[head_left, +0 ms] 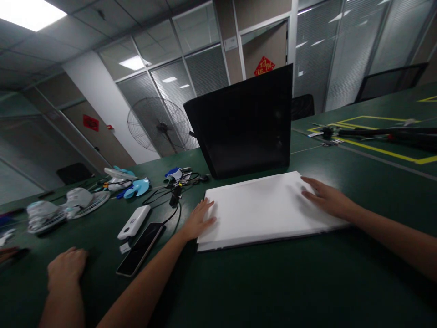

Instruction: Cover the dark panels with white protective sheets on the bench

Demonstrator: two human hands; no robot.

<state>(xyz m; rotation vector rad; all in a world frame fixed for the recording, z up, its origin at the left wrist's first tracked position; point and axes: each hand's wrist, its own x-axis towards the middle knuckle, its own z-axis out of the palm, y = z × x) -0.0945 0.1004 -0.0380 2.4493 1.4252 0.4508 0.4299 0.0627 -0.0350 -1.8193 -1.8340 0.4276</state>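
My left hand (198,221) is open, its fingers extended and thumb set apart, at the left edge of the white pad (256,209). My right hand (324,200) is likewise open at the pad's right edge, fingers pointing inward above a soft shadow. Neither hand is closed around anything; whether the right fingertips touch the surface or hover just over it, I cannot tell. The pad lies flat between my two hands on the green table (273,287), its long near edge toward me and a thin dark layer showing beneath.

Left of the pad, past my left forearm, lies a dark-screened phone (141,250), with a rounded white device (134,222) just beside it. Another person's hand (67,266) rests, fingers curled, farther left of the pad. Black cables (175,196) tangle beyond the pad's far left corner; light-blue fan blades (137,187) lie farther out on that side.

Directly behind the pad stands a large black panel (244,123), slightly tilted in view. Well to the pad's right, yellow lines (378,152) mark the tabletop. A caged fan (164,127) stands in the background, behind the pad and to its left.
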